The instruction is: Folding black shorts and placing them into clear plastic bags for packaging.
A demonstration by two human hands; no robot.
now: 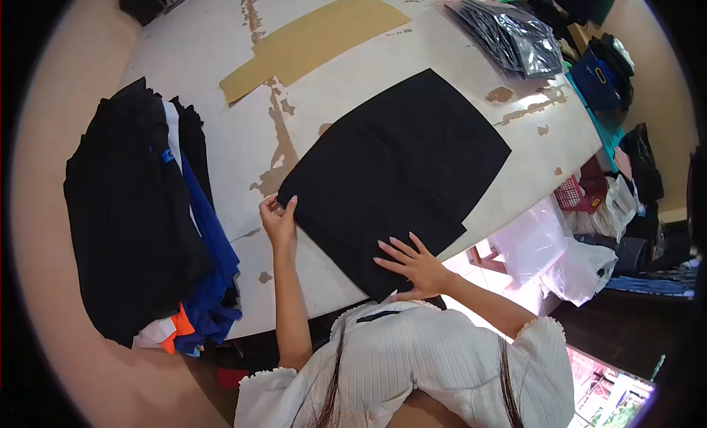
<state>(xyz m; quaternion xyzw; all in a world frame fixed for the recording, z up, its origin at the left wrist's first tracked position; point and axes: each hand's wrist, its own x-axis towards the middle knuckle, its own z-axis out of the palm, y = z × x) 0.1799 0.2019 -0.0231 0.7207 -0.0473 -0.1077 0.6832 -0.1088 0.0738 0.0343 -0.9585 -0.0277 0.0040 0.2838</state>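
A folded piece of black fabric (397, 168) lies flat at a slant on the white worktable (248, 152), its near corner close to my white top. At its left corner, my left hand (280, 218) pinches the cloth edge between thumb and fingers. My right hand (414, 268) rests palm down with spread fingers on the near right part of the fabric. Beyond the cloth lies a tan paper pattern piece (326, 39) with a stepped edge.
A tall pile of black garments (127, 207), with blue cloth (210, 251) among them, stands at the left edge. Plastic-wrapped dark packets (513, 39) lie at the back right. Beyond the right edge are bags, a red basket (569, 193) and white plastic bags (582, 268).
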